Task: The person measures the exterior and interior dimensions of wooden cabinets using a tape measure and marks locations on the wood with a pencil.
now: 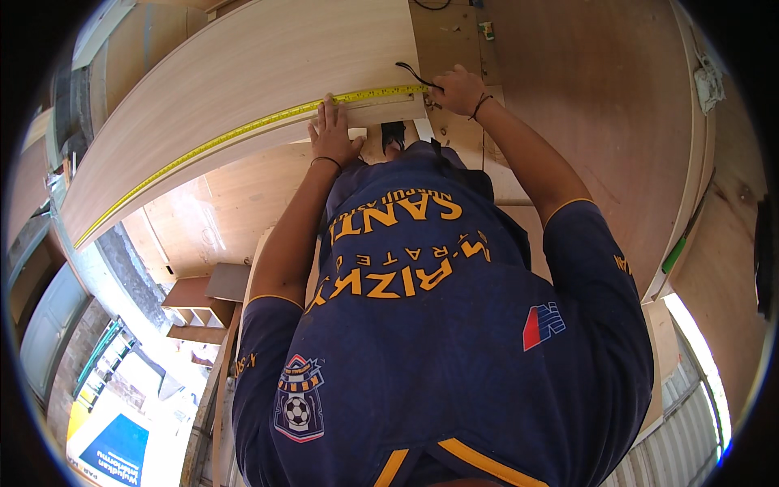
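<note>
A yellow tape measure (243,130) is drawn out along the near edge of a long pale wooden board (268,57), from the board's far left end to its right end. My right hand (460,91) is closed around the tape's right end, just past the board's edge. A black strap (416,75) sticks out from that hand, and the fingers hide most of what is inside it. My left hand (333,136) lies on the board's near edge with its fingers stretched out, the fingertips touching the tape.
A large brown wood panel (584,122) stands at the right, with a green-handled tool (672,256) by its edge. Small wooden boxes (199,302) are at the lower left, and a blue and white banner (118,446) lies beyond them. A foot in a black sandal (393,132) shows under the board.
</note>
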`<state>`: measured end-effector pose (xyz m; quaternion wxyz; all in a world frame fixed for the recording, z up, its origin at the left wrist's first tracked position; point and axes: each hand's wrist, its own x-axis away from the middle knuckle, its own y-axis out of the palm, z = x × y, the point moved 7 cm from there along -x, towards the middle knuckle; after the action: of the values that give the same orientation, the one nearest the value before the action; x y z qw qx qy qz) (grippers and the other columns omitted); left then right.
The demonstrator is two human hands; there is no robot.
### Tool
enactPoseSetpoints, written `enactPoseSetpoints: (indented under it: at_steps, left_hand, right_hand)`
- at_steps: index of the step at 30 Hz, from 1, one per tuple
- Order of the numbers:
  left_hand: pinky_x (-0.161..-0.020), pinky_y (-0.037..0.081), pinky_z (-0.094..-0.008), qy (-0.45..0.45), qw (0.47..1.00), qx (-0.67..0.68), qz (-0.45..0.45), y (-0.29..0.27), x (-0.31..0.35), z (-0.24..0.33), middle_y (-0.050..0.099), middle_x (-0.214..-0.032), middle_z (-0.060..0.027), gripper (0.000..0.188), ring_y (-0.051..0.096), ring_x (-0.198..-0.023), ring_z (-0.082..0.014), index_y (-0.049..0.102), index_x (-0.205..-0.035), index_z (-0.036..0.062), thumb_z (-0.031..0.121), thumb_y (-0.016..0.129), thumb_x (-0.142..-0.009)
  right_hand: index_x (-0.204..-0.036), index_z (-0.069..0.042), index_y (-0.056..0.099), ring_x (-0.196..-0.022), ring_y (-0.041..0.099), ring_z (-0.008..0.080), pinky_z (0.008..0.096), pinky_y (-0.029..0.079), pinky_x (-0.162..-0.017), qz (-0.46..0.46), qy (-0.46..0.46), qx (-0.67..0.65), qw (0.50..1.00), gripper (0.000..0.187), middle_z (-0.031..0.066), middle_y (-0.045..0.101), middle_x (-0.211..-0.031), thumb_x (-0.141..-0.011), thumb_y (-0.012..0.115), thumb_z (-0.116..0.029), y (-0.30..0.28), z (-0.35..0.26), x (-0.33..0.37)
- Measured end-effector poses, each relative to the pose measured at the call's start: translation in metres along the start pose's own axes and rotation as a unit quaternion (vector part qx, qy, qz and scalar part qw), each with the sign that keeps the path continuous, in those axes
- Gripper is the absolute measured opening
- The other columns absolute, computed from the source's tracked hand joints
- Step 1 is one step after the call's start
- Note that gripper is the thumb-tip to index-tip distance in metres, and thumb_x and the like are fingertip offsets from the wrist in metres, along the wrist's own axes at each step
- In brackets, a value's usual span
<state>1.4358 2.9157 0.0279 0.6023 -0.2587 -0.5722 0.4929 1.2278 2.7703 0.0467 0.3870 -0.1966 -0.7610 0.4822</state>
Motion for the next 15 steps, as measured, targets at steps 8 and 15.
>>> enactPoseSetpoints:
  at_steps: [8,15]
  left_hand:
    - [-0.103,0.017,-0.0550,0.002,1.000,0.005,-0.006,0.0015,-0.0002,0.0004,0.001,-0.147,-0.0105,0.082,0.004,-0.136,-0.0285,0.021,-0.138,0.0094,0.041,0.061,-0.074]
    - [-0.103,0.017,-0.0549,-0.003,1.000,0.006,-0.003,0.0009,0.0004,0.0003,0.001,-0.147,-0.0100,0.082,0.004,-0.136,-0.0285,0.021,-0.138,0.0095,0.042,0.061,-0.074]
  right_hand:
    - [-0.098,-0.018,0.064,-0.098,0.052,0.0249,0.0411,0.045,-0.080,0.003,-0.002,0.004,1.000,0.029,0.0060,0.063,-0.093,-0.083,0.047,-0.036,-0.0001,0.0004,-0.0004]
    - [-0.097,-0.017,0.064,-0.098,0.052,0.0253,0.0411,0.045,-0.080,0.006,-0.006,0.007,1.000,0.030,0.0058,0.063,-0.092,-0.083,0.047,-0.037,0.0017,0.0009,-0.0015]
